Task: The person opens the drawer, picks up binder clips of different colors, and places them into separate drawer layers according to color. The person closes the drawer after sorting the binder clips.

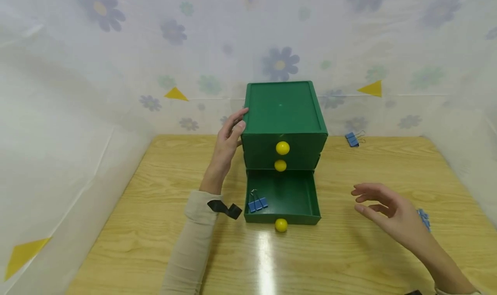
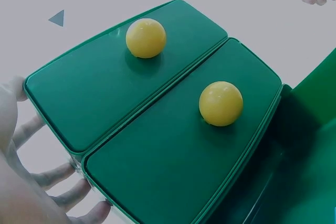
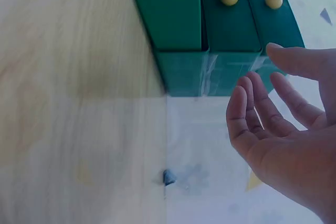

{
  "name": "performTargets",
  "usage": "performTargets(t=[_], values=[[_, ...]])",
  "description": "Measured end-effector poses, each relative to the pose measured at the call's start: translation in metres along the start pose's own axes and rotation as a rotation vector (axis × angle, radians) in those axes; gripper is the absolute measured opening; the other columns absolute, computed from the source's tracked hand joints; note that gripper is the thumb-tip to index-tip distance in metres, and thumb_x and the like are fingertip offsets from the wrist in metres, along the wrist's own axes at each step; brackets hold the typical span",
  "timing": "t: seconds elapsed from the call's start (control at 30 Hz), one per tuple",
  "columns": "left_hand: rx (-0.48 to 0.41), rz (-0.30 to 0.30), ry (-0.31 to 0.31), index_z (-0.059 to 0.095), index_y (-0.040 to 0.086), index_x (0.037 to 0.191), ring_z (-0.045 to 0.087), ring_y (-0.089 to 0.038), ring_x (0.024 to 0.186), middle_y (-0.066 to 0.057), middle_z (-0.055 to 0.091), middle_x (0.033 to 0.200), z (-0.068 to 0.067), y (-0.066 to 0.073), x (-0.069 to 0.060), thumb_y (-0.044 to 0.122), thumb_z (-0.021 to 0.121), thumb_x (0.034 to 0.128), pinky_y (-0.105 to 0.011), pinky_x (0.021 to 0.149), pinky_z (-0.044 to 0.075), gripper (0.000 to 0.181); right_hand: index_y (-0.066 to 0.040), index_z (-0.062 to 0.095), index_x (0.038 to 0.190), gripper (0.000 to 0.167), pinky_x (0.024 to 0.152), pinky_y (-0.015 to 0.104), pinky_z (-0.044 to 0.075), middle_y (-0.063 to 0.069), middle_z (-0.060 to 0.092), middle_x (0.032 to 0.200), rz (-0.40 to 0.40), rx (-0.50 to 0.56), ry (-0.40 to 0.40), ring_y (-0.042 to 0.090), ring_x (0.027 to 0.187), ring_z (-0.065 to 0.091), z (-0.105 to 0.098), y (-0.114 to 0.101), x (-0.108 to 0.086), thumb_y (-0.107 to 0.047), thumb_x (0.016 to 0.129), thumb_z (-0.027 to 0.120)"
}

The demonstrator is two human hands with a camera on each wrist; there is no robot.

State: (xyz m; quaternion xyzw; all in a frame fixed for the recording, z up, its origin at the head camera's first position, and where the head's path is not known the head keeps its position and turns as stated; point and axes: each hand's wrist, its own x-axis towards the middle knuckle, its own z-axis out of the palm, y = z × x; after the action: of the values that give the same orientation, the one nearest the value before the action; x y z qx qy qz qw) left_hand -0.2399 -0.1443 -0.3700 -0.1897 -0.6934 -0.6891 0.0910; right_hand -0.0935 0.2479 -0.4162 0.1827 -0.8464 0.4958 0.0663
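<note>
A green drawer box (image 1: 285, 107) with yellow ball knobs stands on the table, its bottom drawer (image 1: 287, 196) pulled out and the two upper drawers closed. Inside the open drawer, at its front left, lies a blue binder clip (image 1: 258, 204). My left hand (image 1: 229, 137) rests against the box's left side; in the left wrist view its fingers (image 2: 58, 174) lie loosely spread along that side. Over the table to the right of the box hovers my right hand (image 1: 388, 211), fingers loosely bent and apart from everything, holding nothing.
Another blue binder clip (image 1: 352, 139) lies at the table's back edge, right of the box. Several blue clips (image 1: 424, 219) sit on the right, partly hidden behind my right hand. A flower-patterned white curtain (image 1: 217, 49) surrounds the wooden table (image 1: 155, 226) at the back and sides.
</note>
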Motion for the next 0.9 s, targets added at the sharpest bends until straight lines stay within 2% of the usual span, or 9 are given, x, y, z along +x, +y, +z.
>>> performTargets(t=[0.17, 0.5, 0.73, 0.9], values=[[-0.012, 0.004, -0.012, 0.052, 0.026, 0.152, 0.038, -0.016, 0.143, 0.003, 0.041, 0.157, 0.002, -0.001, 0.001, 0.036, 0.049, 0.1081, -0.062, 0.106, 0.041, 0.045, -0.001, 0.060, 0.136, 0.047, 0.084, 0.019, 0.055, 0.010, 0.064, 0.126, -0.009, -0.010, 0.024, 0.011, 0.109, 0.063, -0.020, 0.009, -0.016, 0.012, 0.092, 0.068], [-0.013, 0.015, -0.019, 0.052, 0.027, 0.152, 0.039, -0.017, 0.143, 0.003, 0.041, 0.157, 0.004, 0.001, 0.001, 0.036, 0.049, 0.1082, -0.063, 0.106, 0.040, 0.045, 0.004, 0.053, 0.144, 0.061, 0.085, 0.012, 0.050, -0.003, 0.061, 0.133, -0.010, -0.115, 0.127, 0.003, 0.114, 0.058, -0.061, 0.029, -0.035, 0.020, 0.087, 0.068], [-0.013, 0.021, -0.018, 0.052, 0.027, 0.152, 0.039, -0.016, 0.143, 0.005, 0.041, 0.157, 0.006, 0.002, 0.000, 0.037, 0.049, 0.1081, -0.062, 0.106, 0.041, 0.045, 0.007, 0.051, 0.144, 0.066, 0.087, 0.005, 0.044, -0.011, 0.057, 0.137, -0.031, -0.134, 0.192, -0.001, 0.116, 0.054, -0.084, 0.060, -0.047, 0.027, 0.082, 0.066], [0.008, 0.015, 0.002, 0.053, 0.029, 0.151, 0.040, -0.015, 0.141, 0.006, 0.042, 0.156, 0.001, 0.002, -0.001, 0.039, 0.050, 0.1077, -0.059, 0.105, 0.043, 0.045, 0.001, 0.052, 0.146, 0.067, 0.086, 0.003, 0.043, -0.015, 0.055, 0.137, 0.047, -0.142, 0.210, -0.007, 0.117, 0.052, -0.092, 0.079, -0.051, 0.019, 0.085, 0.071]])
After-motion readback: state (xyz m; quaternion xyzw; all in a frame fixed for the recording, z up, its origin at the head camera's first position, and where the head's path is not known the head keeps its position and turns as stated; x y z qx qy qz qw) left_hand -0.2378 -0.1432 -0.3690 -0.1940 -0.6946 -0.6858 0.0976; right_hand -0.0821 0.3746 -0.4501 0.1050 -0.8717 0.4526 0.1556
